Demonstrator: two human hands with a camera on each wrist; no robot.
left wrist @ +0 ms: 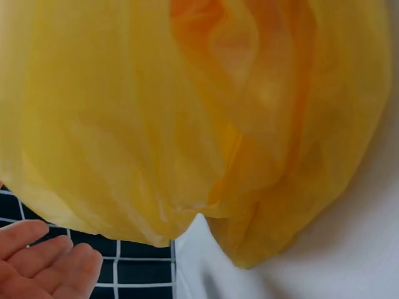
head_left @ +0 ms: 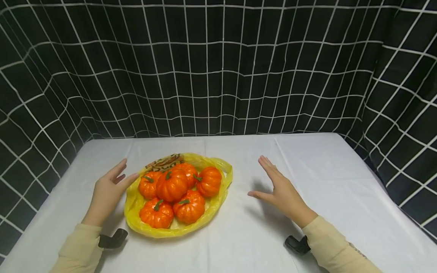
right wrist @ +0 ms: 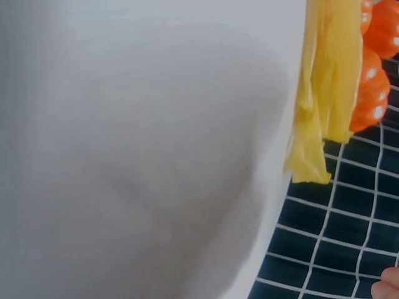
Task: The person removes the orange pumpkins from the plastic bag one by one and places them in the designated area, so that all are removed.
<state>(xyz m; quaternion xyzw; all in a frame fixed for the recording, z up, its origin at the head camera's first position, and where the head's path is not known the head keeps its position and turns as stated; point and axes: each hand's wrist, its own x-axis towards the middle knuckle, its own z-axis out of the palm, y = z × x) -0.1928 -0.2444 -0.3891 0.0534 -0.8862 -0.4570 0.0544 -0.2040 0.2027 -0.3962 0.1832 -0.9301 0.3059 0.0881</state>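
Observation:
A yellow plastic bag [head_left: 213, 216] with a rolled-down rim stands on the table, left of centre, holding several small orange pumpkins [head_left: 172, 185] with green stems. Dark print shows on its back edge. Beside the bag's left side is my left hand [head_left: 108, 193], fingers loosely extended and nothing in its grasp. My right hand [head_left: 285, 195] hovers over the cloth to the right of the bag, apart from it, with fingers straight and thumb spread. The left wrist view is mostly filled by the bag's wall [left wrist: 124, 124], with fingertips [left wrist: 75, 271] at lower left.
A white cloth [head_left: 246, 242] covers the table. Black curtains with a white grid [head_left: 222, 76] enclose the back and both sides. A dark wrist camera mount [head_left: 113, 239] sits under the left cuff, another [head_left: 297, 245] under the right.

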